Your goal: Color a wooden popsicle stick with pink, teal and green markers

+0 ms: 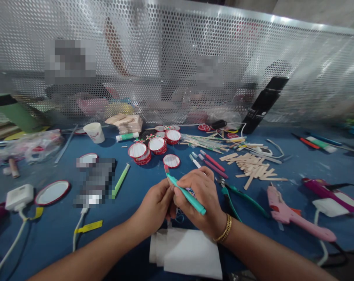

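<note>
My right hand [200,191] is closed around a teal marker [194,202], its tip end pointing away to the upper left. Pinched in my left hand [157,198] is a narrow craft stick [166,170] with a reddish end, and the marker's tip is at or very near it. My fingers hide the stick's lower part. Beneath both hands lie folded white sheets [191,249]. Just beyond them are a white round lid [171,160] with a red rim and several capped markers [213,160]. Green-handled pliers [228,195] rest beside my right hand.
A pink glue gun [296,216] and a pile of wooden sticks [253,167] occupy the right side. Stacked red-rimmed lids [140,152] and a paper cup [94,132] stand farther back. Left are a phone [98,179] and its cable [77,230]. A perforated metal panel [177,58] borders the table.
</note>
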A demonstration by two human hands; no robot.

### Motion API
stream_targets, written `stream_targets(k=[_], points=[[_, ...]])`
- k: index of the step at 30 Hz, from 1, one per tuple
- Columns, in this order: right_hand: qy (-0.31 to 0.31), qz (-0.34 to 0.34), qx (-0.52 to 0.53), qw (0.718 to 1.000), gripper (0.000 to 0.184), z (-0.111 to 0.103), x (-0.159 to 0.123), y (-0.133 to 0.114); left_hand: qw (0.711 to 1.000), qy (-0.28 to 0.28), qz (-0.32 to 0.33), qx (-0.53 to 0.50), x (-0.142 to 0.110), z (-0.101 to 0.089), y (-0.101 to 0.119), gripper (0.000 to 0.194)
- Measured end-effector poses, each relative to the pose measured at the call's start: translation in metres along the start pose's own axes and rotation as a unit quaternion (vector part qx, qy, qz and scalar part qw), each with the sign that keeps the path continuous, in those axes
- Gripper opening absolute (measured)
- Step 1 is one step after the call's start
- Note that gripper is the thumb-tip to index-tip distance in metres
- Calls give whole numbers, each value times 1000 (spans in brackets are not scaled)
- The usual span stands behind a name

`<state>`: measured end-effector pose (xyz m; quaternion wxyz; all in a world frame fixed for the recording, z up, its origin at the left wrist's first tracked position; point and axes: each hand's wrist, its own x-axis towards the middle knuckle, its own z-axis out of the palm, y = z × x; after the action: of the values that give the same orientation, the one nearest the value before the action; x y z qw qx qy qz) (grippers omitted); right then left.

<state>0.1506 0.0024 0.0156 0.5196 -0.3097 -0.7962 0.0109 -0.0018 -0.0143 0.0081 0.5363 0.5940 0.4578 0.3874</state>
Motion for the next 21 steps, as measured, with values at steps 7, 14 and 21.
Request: stream_targets(k=[7,14,21], points=[[-6,5,-3,1000,8,0,-2,0,1000,0,-4,-6,-1,1,1,37],[19,16,-13,1000,9,1,-3,2,1000,0,1,6,-1,1,1,36],[26,33,-21,999,7,0,-2,3,1000,3,-1,-11,1,-1,0,38]])
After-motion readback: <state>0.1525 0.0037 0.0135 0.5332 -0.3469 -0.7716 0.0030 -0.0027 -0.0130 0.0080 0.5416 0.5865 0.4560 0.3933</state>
